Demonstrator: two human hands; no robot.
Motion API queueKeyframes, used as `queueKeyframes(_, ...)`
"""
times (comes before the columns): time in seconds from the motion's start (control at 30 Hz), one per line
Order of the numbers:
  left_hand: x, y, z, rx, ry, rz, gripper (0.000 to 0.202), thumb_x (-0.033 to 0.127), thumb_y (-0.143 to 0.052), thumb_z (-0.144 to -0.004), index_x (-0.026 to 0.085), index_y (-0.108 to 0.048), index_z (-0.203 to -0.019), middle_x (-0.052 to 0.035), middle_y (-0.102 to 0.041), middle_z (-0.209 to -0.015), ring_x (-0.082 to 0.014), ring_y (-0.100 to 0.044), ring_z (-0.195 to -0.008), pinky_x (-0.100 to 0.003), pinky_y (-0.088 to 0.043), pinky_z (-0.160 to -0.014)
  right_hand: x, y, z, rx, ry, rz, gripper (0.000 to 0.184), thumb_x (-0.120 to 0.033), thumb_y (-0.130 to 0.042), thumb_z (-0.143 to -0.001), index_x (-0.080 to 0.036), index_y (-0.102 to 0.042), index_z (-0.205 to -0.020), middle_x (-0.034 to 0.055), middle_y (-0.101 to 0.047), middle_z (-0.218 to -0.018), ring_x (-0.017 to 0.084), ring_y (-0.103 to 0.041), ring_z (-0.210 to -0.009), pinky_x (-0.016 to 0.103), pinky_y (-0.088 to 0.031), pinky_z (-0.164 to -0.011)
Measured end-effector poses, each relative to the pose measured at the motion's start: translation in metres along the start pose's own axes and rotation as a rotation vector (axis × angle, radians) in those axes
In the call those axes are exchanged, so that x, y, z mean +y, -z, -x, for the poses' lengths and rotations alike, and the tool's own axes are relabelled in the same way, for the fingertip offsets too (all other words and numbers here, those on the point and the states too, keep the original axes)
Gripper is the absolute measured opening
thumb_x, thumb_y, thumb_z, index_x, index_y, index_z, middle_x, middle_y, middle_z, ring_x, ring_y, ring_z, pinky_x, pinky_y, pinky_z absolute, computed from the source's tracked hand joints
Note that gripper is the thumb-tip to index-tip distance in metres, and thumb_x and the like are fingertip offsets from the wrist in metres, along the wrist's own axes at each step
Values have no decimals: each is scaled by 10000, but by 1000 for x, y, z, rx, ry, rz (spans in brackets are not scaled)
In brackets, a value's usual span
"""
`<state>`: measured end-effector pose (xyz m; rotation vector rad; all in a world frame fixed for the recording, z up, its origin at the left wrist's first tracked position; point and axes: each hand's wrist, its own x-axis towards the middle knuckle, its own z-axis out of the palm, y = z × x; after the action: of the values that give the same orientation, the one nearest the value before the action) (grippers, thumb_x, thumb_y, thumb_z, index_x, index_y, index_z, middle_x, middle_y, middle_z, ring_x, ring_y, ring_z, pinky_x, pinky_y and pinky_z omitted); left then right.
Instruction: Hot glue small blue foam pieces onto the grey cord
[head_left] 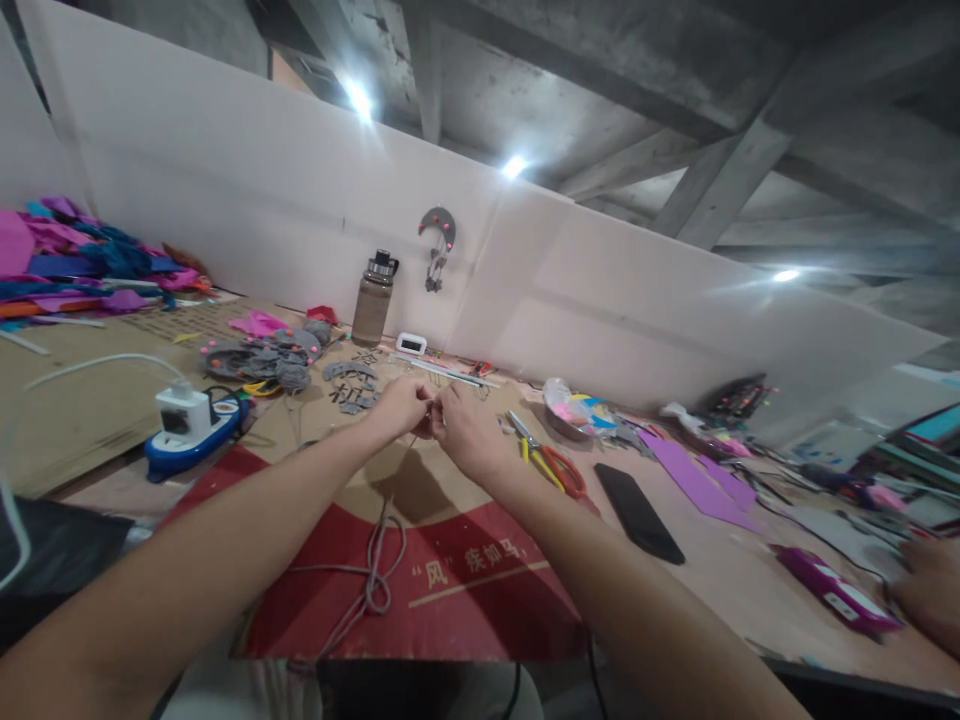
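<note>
My left hand and my right hand meet over the cardboard-covered table, fingers pinched together on a thin grey cord. The cord hangs down from the pinch and loops on the red printed cardboard near me. What sits right at my fingertips is too small to make out. Grey felt cut-outs lie just beyond my hands.
Scissors with yellow and red handles and a black phone lie right of my hands. A blue and white power strip, a water bottle, piles of coloured felt and purple sheets surround them. Another person's hand rests far right.
</note>
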<state>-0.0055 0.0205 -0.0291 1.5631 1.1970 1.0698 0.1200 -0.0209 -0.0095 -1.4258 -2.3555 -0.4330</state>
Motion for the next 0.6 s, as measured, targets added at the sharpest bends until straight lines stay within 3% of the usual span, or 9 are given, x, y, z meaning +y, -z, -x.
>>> queueKeyframes(0.17,11,8,3,46,25,107,167,131,-556,-680,129,-527,-516,26,-457,-343,-56,-410,-295,-149,-202,-325,0,-6,-13,116,10,-138,187,-224,-384,-862,-153,-557,-863,95,-551,-942,171,-512,-831,283,-384,-706)
queueKeyframes(0.3,16,14,2,50,17,282,199,141,-570,-713,130,-502,-526,54,-391,-328,-22,-296,-275,-145,-188,-325,5,-14,-10,140,71,-393,135,-212,-446,-836,-161,-571,-834,62,-578,-866,149,-516,-808,279,-398,-742)
queueKeyframes(0.37,17,17,0,20,27,462,212,120,-581,-718,125,-485,-530,62,-371,-340,-11,-273,-275,-134,-169,-316,6,-16,-5,114,56,-538,157,-199,-477,-814,-164,-565,-940,47,-595,-853,137,-533,-773,276,-418,-731)
queueKeyframes(0.47,20,26,-6,-2,43,743,177,39,-582,-706,111,-487,-575,66,-382,-394,8,-261,-283,-109,-129,-297,9,-18,5,81,-56,-730,338,-239,-475,-824,-156,-472,-1151,55,-612,-904,128,-570,-770,271,-457,-718)
queueKeyframes(0.6,29,52,-13,56,26,1024,140,-6,-528,-746,89,-505,-645,43,-438,-476,27,-264,-290,-87,-127,-273,18,-29,19,-6,-65,-720,436,-347,-367,-885,-124,-405,-1257,128,-565,-1156,163,-541,-1048,332,-415,-921)
